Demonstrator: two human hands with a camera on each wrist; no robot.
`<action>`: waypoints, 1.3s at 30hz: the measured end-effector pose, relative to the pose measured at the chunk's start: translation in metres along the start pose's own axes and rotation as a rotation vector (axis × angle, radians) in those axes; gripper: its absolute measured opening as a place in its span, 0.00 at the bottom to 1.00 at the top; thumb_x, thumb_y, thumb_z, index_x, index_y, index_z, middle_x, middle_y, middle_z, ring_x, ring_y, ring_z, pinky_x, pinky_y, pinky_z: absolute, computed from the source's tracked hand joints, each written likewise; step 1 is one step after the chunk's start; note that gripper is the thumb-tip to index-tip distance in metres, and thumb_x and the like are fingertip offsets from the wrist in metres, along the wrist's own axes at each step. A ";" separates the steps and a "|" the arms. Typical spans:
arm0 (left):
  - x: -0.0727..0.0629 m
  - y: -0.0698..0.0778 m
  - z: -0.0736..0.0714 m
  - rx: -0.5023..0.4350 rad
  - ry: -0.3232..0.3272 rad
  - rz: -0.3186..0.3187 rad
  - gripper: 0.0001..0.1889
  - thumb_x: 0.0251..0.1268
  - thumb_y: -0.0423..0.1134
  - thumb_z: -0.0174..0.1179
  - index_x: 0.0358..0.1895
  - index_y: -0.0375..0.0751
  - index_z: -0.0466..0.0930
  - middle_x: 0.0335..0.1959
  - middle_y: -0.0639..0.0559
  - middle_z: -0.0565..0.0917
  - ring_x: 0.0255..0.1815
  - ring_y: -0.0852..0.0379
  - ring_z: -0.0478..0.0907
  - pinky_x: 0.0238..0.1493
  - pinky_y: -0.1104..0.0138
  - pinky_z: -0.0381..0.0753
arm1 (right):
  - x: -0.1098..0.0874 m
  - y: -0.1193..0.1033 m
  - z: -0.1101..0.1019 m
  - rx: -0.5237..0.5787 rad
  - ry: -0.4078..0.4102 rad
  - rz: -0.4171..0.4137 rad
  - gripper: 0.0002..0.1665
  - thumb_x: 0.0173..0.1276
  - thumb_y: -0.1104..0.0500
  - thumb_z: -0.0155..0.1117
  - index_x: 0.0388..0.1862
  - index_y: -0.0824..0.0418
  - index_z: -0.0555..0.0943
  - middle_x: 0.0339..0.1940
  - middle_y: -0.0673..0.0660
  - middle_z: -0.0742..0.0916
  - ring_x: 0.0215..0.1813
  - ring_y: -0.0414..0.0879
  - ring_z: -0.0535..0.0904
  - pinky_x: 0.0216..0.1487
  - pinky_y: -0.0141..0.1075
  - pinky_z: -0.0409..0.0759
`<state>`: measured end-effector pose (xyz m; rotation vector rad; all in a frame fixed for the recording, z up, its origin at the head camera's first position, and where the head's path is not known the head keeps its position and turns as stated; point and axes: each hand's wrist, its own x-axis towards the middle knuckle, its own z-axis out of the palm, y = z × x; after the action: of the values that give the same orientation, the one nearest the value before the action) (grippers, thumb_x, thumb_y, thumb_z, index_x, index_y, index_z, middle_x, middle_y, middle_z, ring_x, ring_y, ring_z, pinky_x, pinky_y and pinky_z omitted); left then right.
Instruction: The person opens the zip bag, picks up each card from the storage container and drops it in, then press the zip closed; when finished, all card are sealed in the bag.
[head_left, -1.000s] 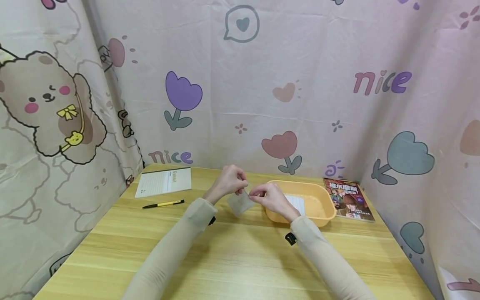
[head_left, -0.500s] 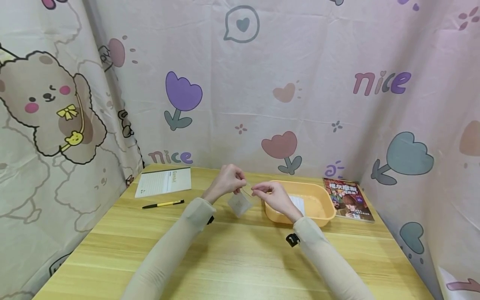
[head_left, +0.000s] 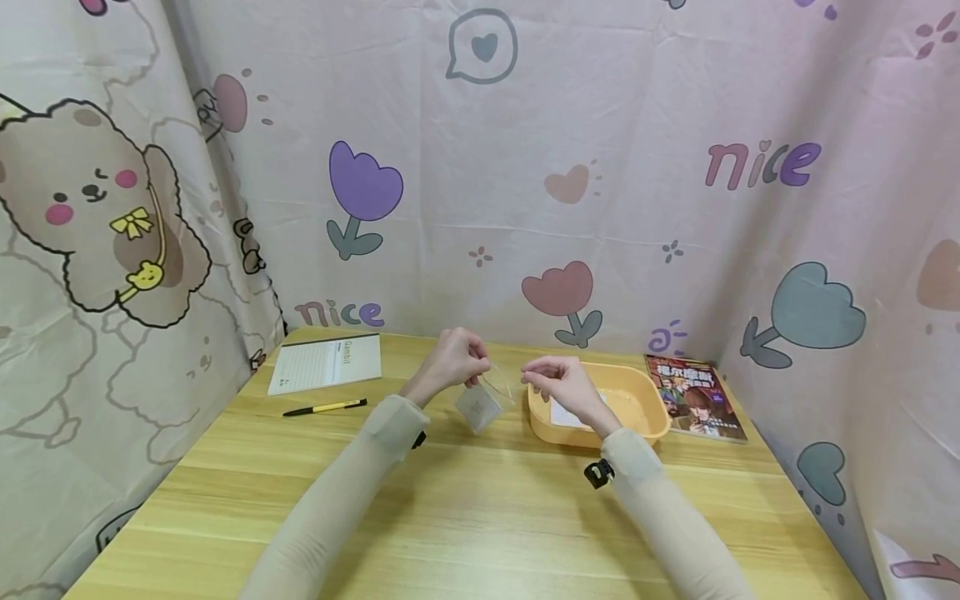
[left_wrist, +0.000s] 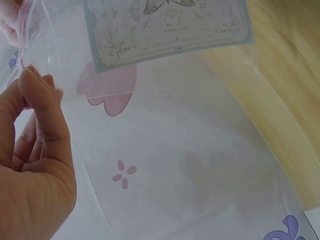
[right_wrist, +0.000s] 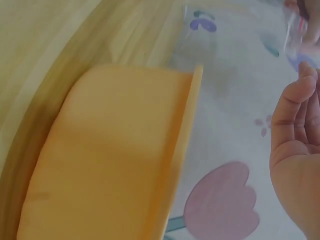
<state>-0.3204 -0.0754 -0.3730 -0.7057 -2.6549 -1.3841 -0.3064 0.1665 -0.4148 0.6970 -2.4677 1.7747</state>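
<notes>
My left hand (head_left: 453,362) pinches the red-lined zip edge of a clear zip bag (left_wrist: 55,45) between thumb and fingers. Inside the bag hangs a pale card (head_left: 477,408) with a blue border; the left wrist view shows a butterfly print on that card (left_wrist: 172,30). My right hand (head_left: 562,385) hovers over the near left part of the orange-yellow basin (head_left: 637,437), a short gap from the bag. Its thumb and fingers are loosely bent with nothing visible between them. The right wrist view shows this hand (right_wrist: 300,150) beside the basin wall.
A white sheet (head_left: 566,415) lies in the basin, partly behind the right hand. Right of the basin is a magazine (head_left: 697,398). On the left lie a lined notebook (head_left: 326,364) and a yellow-black pen (head_left: 325,408). A patterned curtain (head_left: 465,183) stands behind the wooden table (head_left: 465,517).
My right hand has let go of the bag's edge and moved right, over the basin. The bag's mouth has spread toward the right; the left hand stays nearly in place.
</notes>
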 end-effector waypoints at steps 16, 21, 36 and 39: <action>0.000 -0.001 -0.002 0.010 0.009 0.002 0.06 0.54 0.27 0.58 0.25 0.36 0.84 0.19 0.48 0.84 0.13 0.56 0.80 0.21 0.58 0.86 | 0.002 0.043 -0.063 -0.080 0.012 0.078 0.18 0.65 0.65 0.66 0.51 0.76 0.80 0.47 0.76 0.85 0.38 0.46 0.85 0.32 0.34 0.83; -0.001 -0.001 -0.003 0.017 0.003 -0.005 0.06 0.55 0.27 0.58 0.25 0.37 0.84 0.20 0.48 0.84 0.14 0.56 0.80 0.19 0.63 0.85 | 0.001 0.056 -0.073 -0.126 -0.041 0.142 0.22 0.65 0.68 0.64 0.56 0.77 0.76 0.51 0.76 0.83 0.45 0.51 0.85 0.40 0.35 0.86; -0.001 -0.002 -0.002 0.015 -0.001 -0.012 0.06 0.55 0.28 0.59 0.25 0.38 0.84 0.19 0.49 0.84 0.14 0.56 0.80 0.18 0.65 0.84 | -0.001 0.086 -0.087 -0.346 -0.186 0.275 0.30 0.54 0.72 0.69 0.59 0.72 0.76 0.55 0.70 0.82 0.57 0.62 0.78 0.64 0.55 0.75; -0.001 -0.001 -0.002 0.007 0.006 -0.006 0.06 0.55 0.28 0.58 0.25 0.37 0.84 0.19 0.49 0.84 0.14 0.56 0.79 0.18 0.65 0.84 | 0.000 0.088 -0.086 -0.347 -0.193 0.277 0.31 0.52 0.72 0.70 0.59 0.72 0.76 0.56 0.70 0.82 0.57 0.63 0.77 0.65 0.56 0.73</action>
<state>-0.3202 -0.0780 -0.3727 -0.6931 -2.6580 -1.3752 -0.3592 0.2670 -0.4634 0.5413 -3.0241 1.3364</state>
